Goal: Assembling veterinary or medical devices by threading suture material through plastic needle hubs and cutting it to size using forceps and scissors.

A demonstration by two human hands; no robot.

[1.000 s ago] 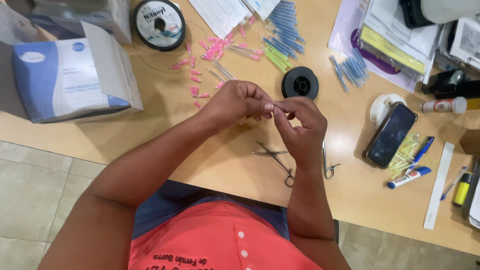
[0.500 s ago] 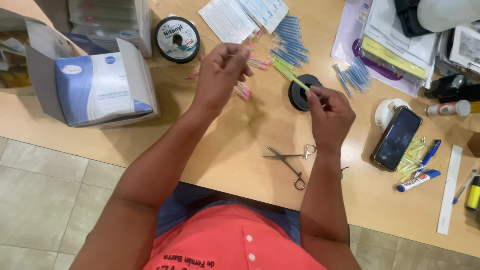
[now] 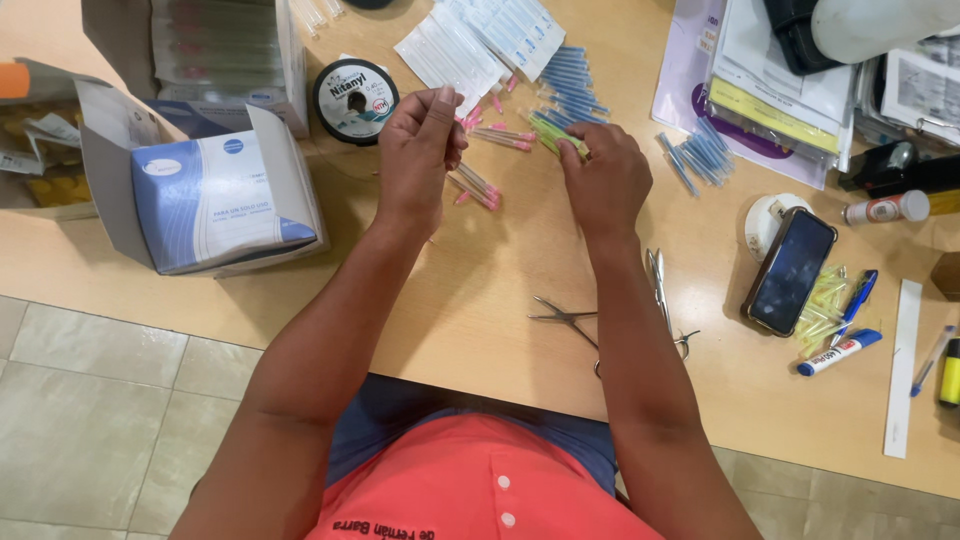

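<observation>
While the left hand [image 3: 420, 150] pinches something too thin to tell, the right hand's [image 3: 603, 180] fingers [image 3: 578, 152] grip a green tube [image 3: 553, 133] above the counter [image 3: 480, 300].

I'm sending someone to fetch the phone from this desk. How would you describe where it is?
Start at the wooden desk and look toward its right side, past the person's right hand. The phone lies flat there, tilted, its top over a round white tape roll. It is the only dark glassy slab; the markers beside it are thin.
</observation>
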